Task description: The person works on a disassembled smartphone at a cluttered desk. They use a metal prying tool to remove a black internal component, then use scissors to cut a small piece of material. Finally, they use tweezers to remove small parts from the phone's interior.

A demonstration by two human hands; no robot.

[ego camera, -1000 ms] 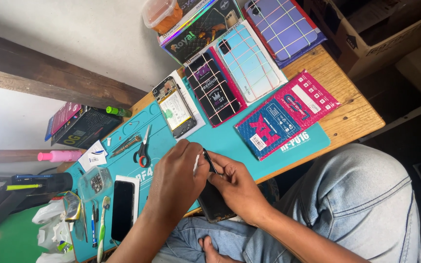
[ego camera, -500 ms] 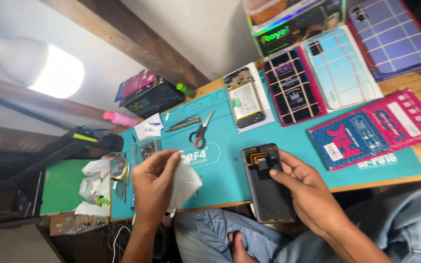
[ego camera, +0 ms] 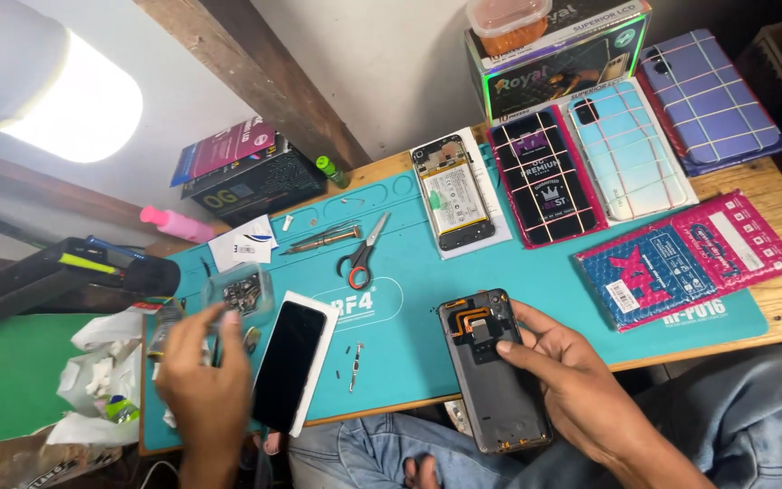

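- Right hand [ego camera: 581,380] grips the opened dark phone body [ego camera: 492,371] at the near edge of the teal mat [ego camera: 536,281], index finger pressing beside the orange flex cable.
- Left hand [ego camera: 205,385] hovers with fingers loosely spread and nothing in them, over the tools at the mat's left end, just beside the black screen panel [ego camera: 290,362] and near the clear parts dish [ego camera: 239,292].
- Steadying the phone flat, not overhanging the table edge, would seem wise.
- Loose screws [ego camera: 355,355] lie between panel and phone; scissors [ego camera: 364,254] sit farther back.
- Open mat remains in the middle; boxed packages [ego camera: 685,258] crowd the right.
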